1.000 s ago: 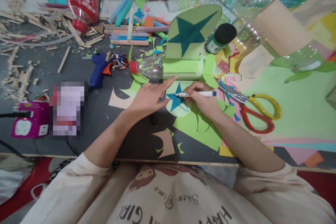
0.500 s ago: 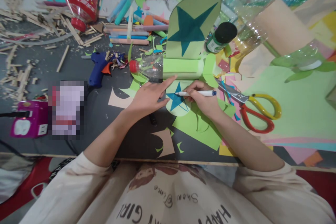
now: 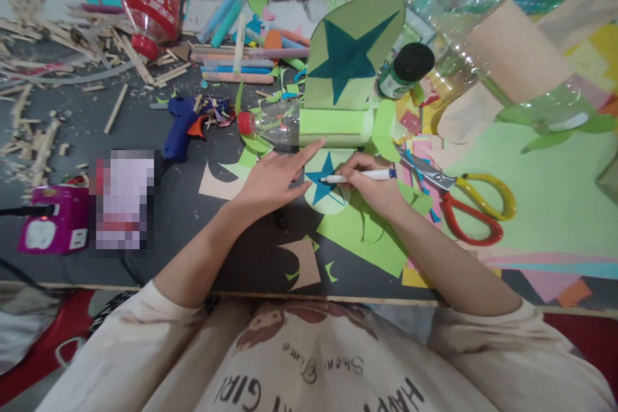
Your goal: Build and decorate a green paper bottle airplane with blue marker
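My right hand (image 3: 374,185) is closed round a white marker (image 3: 367,176) whose tip touches a blue star (image 3: 322,185) on a pale green rounded paper piece (image 3: 327,202). My left hand (image 3: 273,180) lies flat beside it, fingers stretched out, the forefinger pressing the paper's upper left edge. Just behind stands a plastic bottle (image 3: 280,125) with a red cap, wrapped in green paper, with an upright green wing (image 3: 352,55) bearing a larger blue star.
Red-and-yellow scissors (image 3: 463,203) lie to the right on green paper sheets (image 3: 541,199). A blue glue gun (image 3: 181,129), a purple power socket (image 3: 53,225), wooden sticks (image 3: 72,64), a black-capped jar (image 3: 405,71) and clear bottles crowd the dark table (image 3: 159,199).
The marker's tip has shifted slightly down and left across the small star. My left hand has stayed in place.
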`<action>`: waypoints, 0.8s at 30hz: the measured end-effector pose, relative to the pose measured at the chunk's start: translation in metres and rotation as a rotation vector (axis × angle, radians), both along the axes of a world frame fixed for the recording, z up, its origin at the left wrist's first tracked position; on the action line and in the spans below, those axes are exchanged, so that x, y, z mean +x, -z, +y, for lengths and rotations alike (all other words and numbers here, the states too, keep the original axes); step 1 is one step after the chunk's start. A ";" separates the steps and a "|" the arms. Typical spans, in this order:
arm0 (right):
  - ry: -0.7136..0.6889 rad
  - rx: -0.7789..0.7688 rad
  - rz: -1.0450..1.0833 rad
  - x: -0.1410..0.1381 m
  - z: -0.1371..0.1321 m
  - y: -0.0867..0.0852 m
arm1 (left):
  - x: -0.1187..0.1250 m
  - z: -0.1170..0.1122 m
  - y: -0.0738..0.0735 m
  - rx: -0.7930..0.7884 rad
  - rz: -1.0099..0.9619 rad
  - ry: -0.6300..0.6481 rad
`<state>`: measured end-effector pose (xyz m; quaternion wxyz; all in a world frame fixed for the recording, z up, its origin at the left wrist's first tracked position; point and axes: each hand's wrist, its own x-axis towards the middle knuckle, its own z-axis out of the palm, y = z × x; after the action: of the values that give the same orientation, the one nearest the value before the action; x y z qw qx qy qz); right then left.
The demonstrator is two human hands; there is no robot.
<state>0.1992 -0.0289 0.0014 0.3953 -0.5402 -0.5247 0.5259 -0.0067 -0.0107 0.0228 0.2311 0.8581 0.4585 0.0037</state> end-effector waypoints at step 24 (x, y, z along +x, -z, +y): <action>-0.113 -0.051 -0.011 0.018 -0.004 -0.005 | 0.000 0.001 0.001 0.005 -0.015 0.000</action>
<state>0.2175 -0.0334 0.0066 0.3482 -0.5227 -0.5429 0.5574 -0.0070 -0.0101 0.0217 0.2324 0.8587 0.4567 0.0111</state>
